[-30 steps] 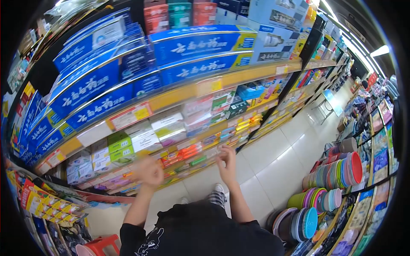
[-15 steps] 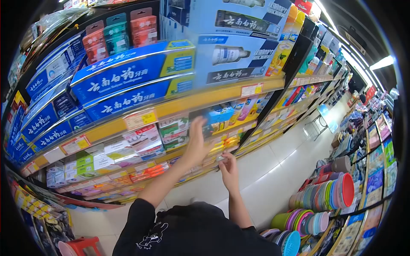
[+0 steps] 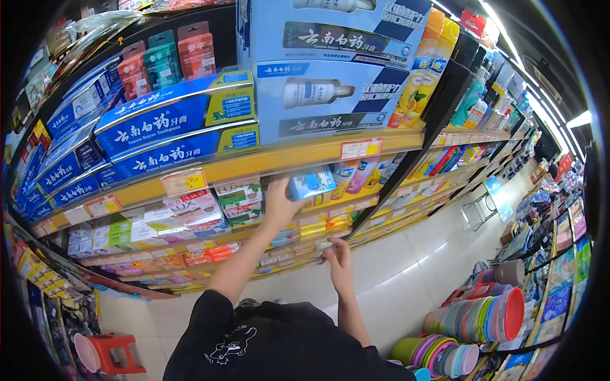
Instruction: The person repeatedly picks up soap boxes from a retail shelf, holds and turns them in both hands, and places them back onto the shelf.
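Note:
My left hand [image 3: 280,202] reaches under the yellow shelf edge, against the left side of a shiny blue box [image 3: 311,183]. Its fingers are largely hidden by the box and the shelf, so whether they grip it cannot be told. To the left of that hand stand green-and-white soap boxes [image 3: 240,202] and pink-and-white LUX boxes [image 3: 192,208]. Lower and to the right, my right hand [image 3: 338,254] is closed in a pinch on a small whitish object [image 3: 324,245], too small to name. It is in front of the lower shelf's edge.
Blue toothpaste boxes [image 3: 171,120] and large pale-blue toothpaste cartons [image 3: 330,95] fill the shelf above. Yellow spray cans [image 3: 422,73] stand to their right. Stacked colored basins [image 3: 473,314] sit on the floor at right. A red stool [image 3: 117,354] is at lower left.
My left hand has moved left and slightly down, now against the blue box's side. My right hand has lowered slightly, still pinching the small object. The whole view has shifted a little.

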The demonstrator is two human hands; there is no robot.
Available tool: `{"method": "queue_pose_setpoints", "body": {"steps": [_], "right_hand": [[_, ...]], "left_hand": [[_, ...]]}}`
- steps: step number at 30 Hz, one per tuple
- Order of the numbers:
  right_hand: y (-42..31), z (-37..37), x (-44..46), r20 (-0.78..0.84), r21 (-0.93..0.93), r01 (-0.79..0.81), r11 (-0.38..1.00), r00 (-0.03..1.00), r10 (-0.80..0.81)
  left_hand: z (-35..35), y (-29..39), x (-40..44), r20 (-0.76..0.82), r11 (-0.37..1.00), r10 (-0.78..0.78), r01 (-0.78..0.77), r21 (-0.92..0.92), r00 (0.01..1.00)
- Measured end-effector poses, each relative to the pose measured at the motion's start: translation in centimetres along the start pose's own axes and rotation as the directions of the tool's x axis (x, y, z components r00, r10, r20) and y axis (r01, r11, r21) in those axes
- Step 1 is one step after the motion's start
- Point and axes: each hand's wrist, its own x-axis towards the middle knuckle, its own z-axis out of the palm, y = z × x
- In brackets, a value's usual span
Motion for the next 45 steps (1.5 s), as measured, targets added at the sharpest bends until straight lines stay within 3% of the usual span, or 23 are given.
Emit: {"method": "queue_pose_setpoints", "body": {"steps": [2, 3, 5, 7, 8, 11, 14, 17, 20, 21, 24, 26, 28, 31, 34, 37, 40, 41, 44, 45], "right_hand": [[-2.6, 0.9, 0.7, -0.049, 0.316, 0.052, 0.947, 0.998, -0.039], [-3.8, 1.6, 0.8, -0.068, 0.465, 0.074, 0.882, 0.997, -0.048], [-4.7, 2.0, 1.2, -0.136, 0.462, 0.127, 0.878, 0.988, -0.072], [-4.0, 2.2, 2.1, -0.115, 0.414, 0.167, 0.895, 0.985, -0.13], [-3.2, 2.3, 2.2, -0.071, 0.36, 0.196, 0.912, 0.981, -0.183], [-4.6, 5.4, 0.6, -0.012, 0.314, 0.13, 0.941, 0.991, -0.133], [-5.2, 8.7, -1.3, 0.077, 0.311, 0.105, 0.945, 0.988, -0.135], [-4.8, 12.9, -2.3, 0.151, 0.303, 0.248, 0.92, 0.941, -0.303], [-3.2, 17.3, -2.7, 0.203, 0.242, 0.409, 0.88, 0.866, -0.458], [-3.4, 19.0, -3.2, 0.228, 0.317, 0.325, 0.891, 0.886, -0.404], [-4.8, 24.4, -4.1, 0.299, 0.434, 0.276, 0.858, 0.854, -0.425], [-4.6, 27.0, -4.7, 0.315, 0.456, 0.317, 0.831, 0.816, -0.484], [-5.2, 29.2, -5.9, 0.321, 0.472, 0.347, 0.811, 0.789, -0.524], [-4.5, 30.8, -8.0, 0.356, 0.291, 0.415, 0.862, 0.789, -0.5], [-3.4, 31.6, -10.3, 0.335, 0.216, 0.389, 0.896, 0.832, -0.442], [-4.1, 32.6, -12.7, 0.27, 0.213, 0.303, 0.929, 0.895, -0.354], [-3.7, 32.4, -14.1, 0.188, 0.114, 0.373, 0.921, 0.902, -0.389], [-3.7, 32.2, -14.4, 0.174, 0.083, 0.371, 0.925, 0.909, -0.38], [-3.7, 31.6, -15.6, 0.115, 0.025, 0.333, 0.943, 0.936, -0.333], [-3.5, 31.5, -15.8, 0.084, 0.029, 0.311, 0.95, 0.946, -0.312]], "left_hand": [[-1.0, 0.6, -1.7, -0.091, 0.975, 0.219, -0.221, -0.017, 0.972], [-1.8, 1.5, -3.0, -0.071, 0.971, 0.213, -0.219, -0.093, 0.974], [-3.5, 1.9, -5.6, 0.081, 0.962, 0.211, -0.192, -0.196, 0.974], [-5.5, 2.2, -7.3, 0.178, 0.93, 0.336, -0.296, -0.218, 0.925], [-6.7, 2.2, -8.2, 0.187, 0.941, 0.3, -0.257, -0.223, 0.936], [-9.9, 2.1, -10.5, 0.208, 0.953, 0.213, -0.156, -0.26, 0.955], [-13.6, 2.7, -12.9, 0.131, 0.988, 0.053, -0.034, -0.149, 0.99], [-16.2, 1.3, -16.0, 0.032, 0.843, -0.289, 0.27, -0.466, 0.957], [-20.4, -1.1, -18.7, 0.013, 0.914, -0.276, 0.267, -0.306, 0.961], [-22.0, -1.6, -19.4, -0.054, 0.925, -0.279, 0.254, -0.283, 0.959], [-26.9, -4.0, -21.4, -0.22, 0.941, -0.286, 0.229, -0.249, 0.933], [-31.0, -6.6, -22.2, -0.286, 0.933, -0.306, 0.226, -0.28, 0.908], [-35.0, -8.0, -21.9, -0.448, 0.968, -0.242, 0.184, -0.17, 0.86], [-40.6, -11.0, -20.5, -0.604, 0.994, -0.108, 0.07, -0.086, 0.789], [-44.7, -13.6, -18.5, -0.624, 0.983, -0.124, 0.182, 0.03, 0.772], [-47.6, -18.0, -15.9, -0.56, 0.97, -0.08, 0.193, 0.146, 0.825], [-48.8, -19.1, -12.5, -0.386, 0.938, -0.216, 0.3, 0.174, 0.897], [-48.7, -21.4, -12.0, -0.367, 0.962, -0.148, 0.219, 0.16, 0.919], [-48.1, -22.5, -10.1, -0.25, 0.88, -0.185, 0.273, 0.388, 0.951], [-47.9, -22.9, -9.8, -0.26, 0.884, -0.097, 0.203, 0.422, 0.961]]}}
